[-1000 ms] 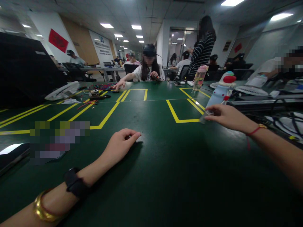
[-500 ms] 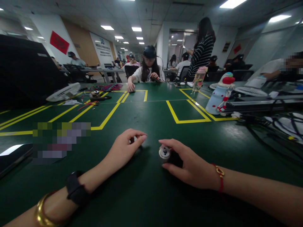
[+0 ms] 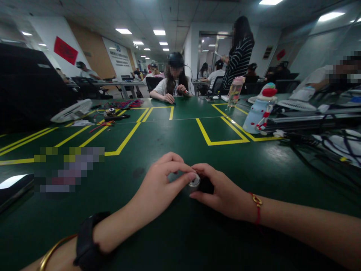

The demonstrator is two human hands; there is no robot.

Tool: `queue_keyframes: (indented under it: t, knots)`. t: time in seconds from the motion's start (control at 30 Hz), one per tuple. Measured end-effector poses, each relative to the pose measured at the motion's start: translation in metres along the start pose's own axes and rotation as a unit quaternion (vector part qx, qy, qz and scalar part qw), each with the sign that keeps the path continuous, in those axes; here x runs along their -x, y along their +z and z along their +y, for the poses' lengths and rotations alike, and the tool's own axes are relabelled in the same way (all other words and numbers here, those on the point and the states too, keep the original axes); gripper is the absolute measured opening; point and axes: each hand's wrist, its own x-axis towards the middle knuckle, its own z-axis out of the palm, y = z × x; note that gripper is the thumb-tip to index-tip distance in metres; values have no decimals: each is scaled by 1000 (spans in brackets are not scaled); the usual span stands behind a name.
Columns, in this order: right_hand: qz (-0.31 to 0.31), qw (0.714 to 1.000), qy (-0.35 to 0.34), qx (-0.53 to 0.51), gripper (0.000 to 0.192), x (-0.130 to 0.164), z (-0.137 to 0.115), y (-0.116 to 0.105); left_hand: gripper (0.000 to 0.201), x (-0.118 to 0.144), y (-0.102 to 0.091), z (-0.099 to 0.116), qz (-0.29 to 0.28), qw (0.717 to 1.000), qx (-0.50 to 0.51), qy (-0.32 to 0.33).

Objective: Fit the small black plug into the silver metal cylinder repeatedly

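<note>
Right now both hands meet over a small round part (image 3: 194, 182) with a pale metal face, low on the green counter (image 3: 180, 233) near the middle of the view: the right hand (image 3: 222, 192) cups its dark body from the right, fingers curled round it, while the left hand (image 3: 160, 188) pinches at its near-left rim with thumb and fingertips closed on or against it; whether the left hand carries something tiny of its own I cannot tell. By the look of it, the step in hand is fitting or turning something at the face of the part, with the right hand as the steadying grip; the next move would seem to call for a fine twist or press by the left fingertips while the right keeps the part from rolling. Room is generous: bare counter lies all round the hands. A blurred patch (image 3: 69, 169) sits well apart to the left, yellow tape lines (image 3: 222, 142) lie farther off, cables (image 3: 324, 150) crowd the far right, and a snowman-shaped bottle (image 3: 258, 111) stands beyond the tape. Across the counter another person (image 3: 172, 81) works at the far edge, well clear
</note>
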Motion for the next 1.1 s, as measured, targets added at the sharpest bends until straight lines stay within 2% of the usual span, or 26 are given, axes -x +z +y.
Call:
queue_keyframes:
  t: [0.07, 0.13, 0.27, 0.37, 0.5, 0.63, 0.7, 0.77, 0.83, 0.9, 0.97, 1.03, 1.1]
  knots:
    - [18, 1000, -9, 18, 50, 0, -1, 0, 14, 0, -4, -2, 29, 999, 5, -13]
    - [40, 999, -11, 30, 45, 1, -1, 0, 15, 0, -6, -8, 30, 999, 7, -33]
    - [59, 998, -4, 29, 42, 1, -1, -1, 12, 6, 2, -26, -52, 997, 1, -58]
    - [62, 998, -6, 28, 43, 1, 0, -2, 12, 9, 13, -35, -97, 994, -17, -44]
    - [55, 998, -7, 25, 42, 2, -2, 1, 15, 10, 20, -35, -97, 994, -27, -32]
    - [61, 997, 4, 51, 38, 0, -5, -7, 22, 8, 9, -30, -79, 995, -7, -52]
    - [74, 992, 38, 98, 33, -5, 1, -25, 27, 5, -1, -31, -47, 996, -17, -77]
    - [93, 975, 100, 176, 30, -11, 15, -56, 32, 2, -13, -37, -12, 994, -39, -104]
    - [110, 936, 178, 283, 31, -15, 36, -96, 38, -1, -22, -47, 14, 989, -51, -138]
    - [128, 879, 246, 387, 34, -14, 61, -138, 43, -4, -28, -58, 32, 983, -50, -174]
    - [145, 844, 286, 430, 35, -8, 85, -173, 46, -5, -29, -66, 49, 978, -47, -197]
    - [153, 832, 307, 437, 33, 2, 104, -198, 47, -6, -28, -71, 59, 976, -49, -203]
    - [156, 827, 314, 440, 31, 10, 118, -211, 45, -6, -26, -72, 61, 977, -50, -199]
